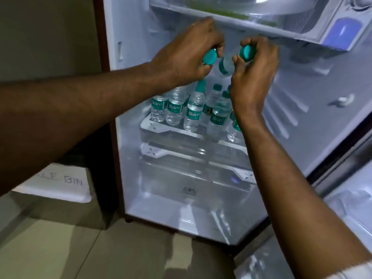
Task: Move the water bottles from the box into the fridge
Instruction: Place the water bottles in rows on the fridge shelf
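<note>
Both my hands reach into the open fridge [128, 178]. My left hand [189, 51] grips a water bottle by its teal cap [68, 56]; the bottle body is hidden under the hand. My right hand [253, 75] holds another bottle by its teal cap [247, 53]. Between the hands a third bottle [225, 64] shows its teal label, and I cannot tell which hand carries it. Below them several clear Bisleri bottles [194, 114] with teal labels stand upright on a glass shelf [159, 127]. The box is not in view.
A freezer compartment [251, 19] hangs just above my hands. Under the bottle shelf lie a second glass shelf [181, 154] and a clear drawer [191, 184]. The fridge door [350, 208] stands open at the right. A white bin lid [60, 184] sits on the floor at the left.
</note>
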A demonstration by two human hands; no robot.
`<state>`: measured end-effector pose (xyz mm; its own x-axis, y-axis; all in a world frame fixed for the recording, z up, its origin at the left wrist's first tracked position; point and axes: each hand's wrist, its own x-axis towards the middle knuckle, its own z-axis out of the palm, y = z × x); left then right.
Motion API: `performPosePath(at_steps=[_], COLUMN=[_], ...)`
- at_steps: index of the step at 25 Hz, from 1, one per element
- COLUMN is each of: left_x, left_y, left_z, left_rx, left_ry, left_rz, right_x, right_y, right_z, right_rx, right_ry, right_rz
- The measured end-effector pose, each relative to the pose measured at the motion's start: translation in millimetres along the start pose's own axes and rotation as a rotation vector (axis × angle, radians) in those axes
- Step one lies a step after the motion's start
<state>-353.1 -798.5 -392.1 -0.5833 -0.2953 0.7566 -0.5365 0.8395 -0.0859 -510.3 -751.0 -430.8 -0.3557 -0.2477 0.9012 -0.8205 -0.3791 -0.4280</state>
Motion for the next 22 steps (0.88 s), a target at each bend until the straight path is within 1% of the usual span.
performPosePath(at_steps=[2,4,7,10,12,14,16,19,20,22], left_x=[17,34,60,81,90,92,90,85,83,83], left_y=[-24,-49,-75,-87,-97,-106,-112,-118,-118,-122], left_z=[28,54,85,106,121,135,146,162,165,170], left_rx=[-0.027,-0.023,-0.047,-0.075,-0.106,-0.164,-0.185,-0.192,-0.186,-0.178], left_ry=[0.019,-0.011,-0.074,-0.126,-0.170,-0.234,-0.328,-0.460,-0.481,-0.499], left_rz=[-0.025,-0.061,-0.108,-0.177,-0.261,-0.302,-0.299,-0.296,-0.294,-0.286], right_x=[14,29,47,63,78,87,89,88,86,81], right_y=[25,49,83,105,114,121,123,127,125,124], right_z=[23,45,76,98,109,115,119,122,123,127], right_rx=[-0.017,-0.065,-0.228,-0.287,-0.391,-0.441,-0.454,-0.459,-0.475,-0.535], right_ry=[0.010,-0.010,-0.109,-0.284,-0.424,-0.546,-0.655,-0.792,-0.829,-0.893], right_rz=[0.062,0.124,0.103,0.117,0.148,0.152,0.160,0.241,0.246,0.200])
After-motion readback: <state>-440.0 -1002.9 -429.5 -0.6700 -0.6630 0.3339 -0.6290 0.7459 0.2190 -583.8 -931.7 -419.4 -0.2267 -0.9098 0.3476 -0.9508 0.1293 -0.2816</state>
